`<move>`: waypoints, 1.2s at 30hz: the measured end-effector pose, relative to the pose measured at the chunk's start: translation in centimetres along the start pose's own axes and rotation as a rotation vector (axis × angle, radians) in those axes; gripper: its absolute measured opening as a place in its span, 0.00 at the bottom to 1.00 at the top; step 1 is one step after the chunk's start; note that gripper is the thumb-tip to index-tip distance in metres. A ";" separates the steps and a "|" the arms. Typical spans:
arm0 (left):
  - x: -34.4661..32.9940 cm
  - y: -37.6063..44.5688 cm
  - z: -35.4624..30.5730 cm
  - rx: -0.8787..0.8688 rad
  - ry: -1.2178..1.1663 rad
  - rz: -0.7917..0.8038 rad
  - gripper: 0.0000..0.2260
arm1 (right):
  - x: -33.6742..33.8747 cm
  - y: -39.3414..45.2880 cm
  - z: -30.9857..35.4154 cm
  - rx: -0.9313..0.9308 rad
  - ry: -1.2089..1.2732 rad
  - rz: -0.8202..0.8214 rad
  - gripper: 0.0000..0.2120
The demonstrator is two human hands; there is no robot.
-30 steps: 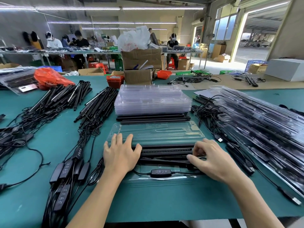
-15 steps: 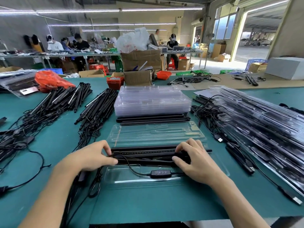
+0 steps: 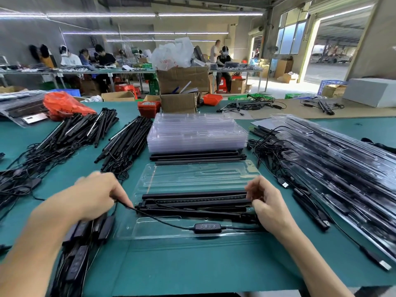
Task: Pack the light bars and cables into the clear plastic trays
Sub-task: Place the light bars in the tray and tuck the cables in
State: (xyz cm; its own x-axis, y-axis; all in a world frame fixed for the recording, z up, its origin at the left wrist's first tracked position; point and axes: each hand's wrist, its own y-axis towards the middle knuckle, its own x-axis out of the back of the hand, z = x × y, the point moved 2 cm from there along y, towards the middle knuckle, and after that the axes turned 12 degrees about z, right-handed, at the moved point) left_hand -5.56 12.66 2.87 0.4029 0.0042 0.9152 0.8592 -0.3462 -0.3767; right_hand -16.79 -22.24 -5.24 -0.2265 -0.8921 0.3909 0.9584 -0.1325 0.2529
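Black light bars [image 3: 194, 202] lie lengthwise in the open clear plastic tray [image 3: 150, 231] in front of me on the green surface [image 3: 192, 264], the tray's lid [image 3: 199, 173] folded back beyond them. My left hand [image 3: 97, 195] pinches the thin black cable [image 3: 158, 219] at the bars' left end; the cable runs across the tray's near side to an inline controller [image 3: 207, 227] lying in the tray. My right hand [image 3: 269, 205] curls its fingers [image 3: 252, 192] around the bars' right end. Behind the tray, loose bars sit under a stack of empty clear trays [image 3: 197, 132]. Heaps of black bars with tangled cables [image 3: 70, 136] spread to my left, and packed trays [image 3: 342, 168] are piled at my right. An orange bag [image 3: 64, 105] and cardboard boxes [image 3: 182, 82] stand farther back.
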 end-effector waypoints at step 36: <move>-4.0 7.1 -2.9 0.394 -0.351 -0.256 0.23 | 2.3 -1.2 0.3 -0.152 -0.411 0.488 0.14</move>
State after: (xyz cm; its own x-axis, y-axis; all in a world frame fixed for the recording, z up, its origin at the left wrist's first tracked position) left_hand -1.99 7.48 -3.05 0.1893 0.3756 0.9073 0.9683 0.0818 -0.2359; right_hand -18.49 -23.98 -4.44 0.2217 -0.6310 0.7434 0.9749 0.1595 -0.1553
